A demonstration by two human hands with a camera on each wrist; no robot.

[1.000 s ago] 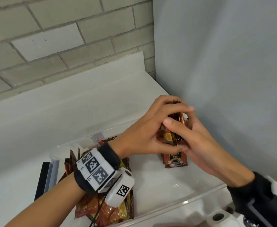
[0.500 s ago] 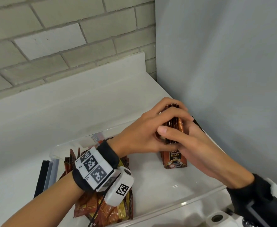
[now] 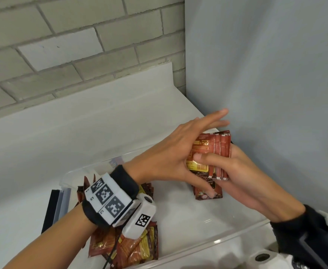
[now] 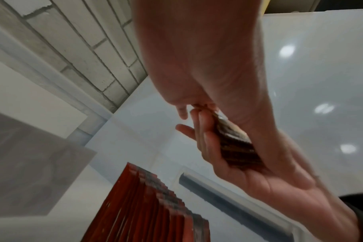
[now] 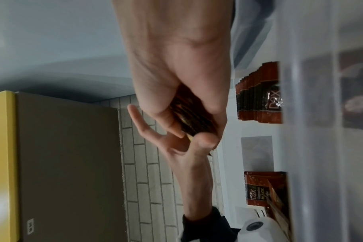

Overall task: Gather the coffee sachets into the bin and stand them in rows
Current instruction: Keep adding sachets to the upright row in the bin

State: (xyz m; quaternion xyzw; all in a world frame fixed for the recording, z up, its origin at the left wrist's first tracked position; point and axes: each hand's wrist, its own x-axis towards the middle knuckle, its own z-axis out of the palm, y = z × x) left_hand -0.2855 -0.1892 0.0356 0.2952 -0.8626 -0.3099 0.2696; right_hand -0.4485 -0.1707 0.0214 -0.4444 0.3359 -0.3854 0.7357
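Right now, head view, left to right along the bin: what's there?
Dark flat lid → loose sachet pile → left hand → held sachet stack → right hand.

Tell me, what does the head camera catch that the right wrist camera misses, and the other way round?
Only the head view shows the loose pile of sachets lying at the near left of the clear bin. Only the right wrist view shows a yellow-edged cabinet. Both show the right hand gripping a stack of sachets and the left hand, fingers spread, against it.
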